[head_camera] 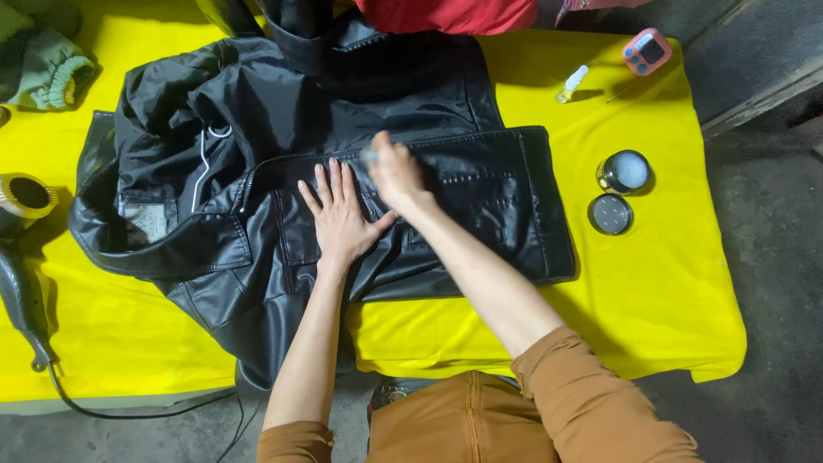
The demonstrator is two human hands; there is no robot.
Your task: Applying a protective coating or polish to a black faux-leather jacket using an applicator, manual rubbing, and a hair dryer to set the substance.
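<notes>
A black leather jacket [283,163] lies spread out on a desk [669,291] with a bright yellow cloth on it. The jacket fills the middle and the left part of the desk, and one bit hangs over the near edge.

The left hand [341,214] lies flat on the jacket with its fingers spread wide. It is open and holds nothing; it just presses on the leather. The right hand [396,171] is just beside it, a little farther away, and is curled up on the jacket near the zip. It looks blurry. Something small and pale peeks out by its fingers, but I cannot tell what it is or if the hand is gripping it.

To the right of the jacket sits a small round open tin [623,171], and its lid [610,213] lies just beside it, nearer to us. Farther away stand a little clear bottle [571,84] and a small pink timer [646,51]. Something red [450,15] lies at the far edge.

On the left side, a hair dryer [21,296] lies on the cloth, and its cord hangs down to the floor. A green bundle of cloth [47,64] sits in the far left corner.

Nothing lies between the hands and the jacket.
</notes>
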